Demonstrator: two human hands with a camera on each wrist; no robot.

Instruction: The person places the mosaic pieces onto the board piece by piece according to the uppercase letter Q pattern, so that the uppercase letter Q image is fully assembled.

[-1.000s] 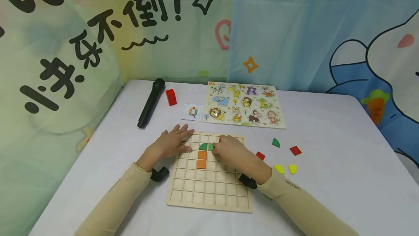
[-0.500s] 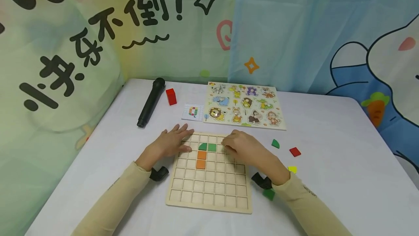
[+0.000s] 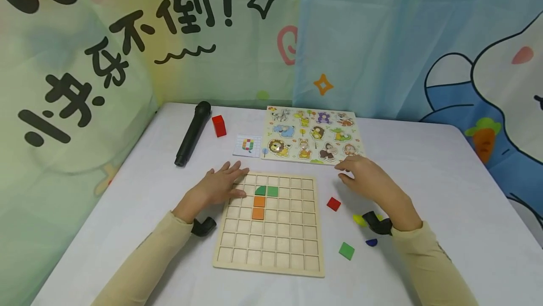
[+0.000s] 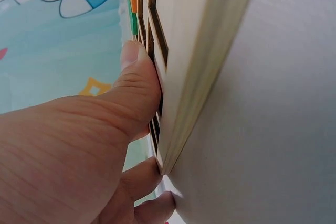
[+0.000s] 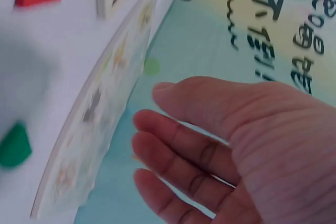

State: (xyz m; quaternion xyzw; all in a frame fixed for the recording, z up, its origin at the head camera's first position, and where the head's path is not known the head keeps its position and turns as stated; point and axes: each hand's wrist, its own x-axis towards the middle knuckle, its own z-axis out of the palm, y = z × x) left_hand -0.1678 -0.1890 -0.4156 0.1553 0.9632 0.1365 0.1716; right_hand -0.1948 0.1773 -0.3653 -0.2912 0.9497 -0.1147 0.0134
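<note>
My left hand (image 3: 218,186) rests on the upper left corner of a wooden grid board (image 3: 271,252), fingers spread and thumb over the cells. Set in the board are a green quarter-round tile (image 3: 260,191), a green square tile (image 3: 273,191) beside it and two orange square tiles (image 3: 258,213) in a column below. Off the board's right side, my right hand (image 3: 369,181) hovers above the table with loosely bent fingers and nothing between them. A loose green quarter-round tile (image 5: 16,148) lies under it in the right wrist view, hidden by the hand in the head view.
Right of the board lie a red tile (image 3: 333,203), a yellow tile (image 3: 359,220), a blue tile (image 3: 371,242) and a green square tile (image 3: 346,251). Behind stand an animal puzzle (image 3: 311,134), a pattern card (image 3: 247,145), a red block (image 3: 219,126) and a black microphone-shaped stick (image 3: 193,134).
My right hand has let go of the green square tile in the board, lifted away and moved right past the board's edge. The left hand has stayed on the corner.
</note>
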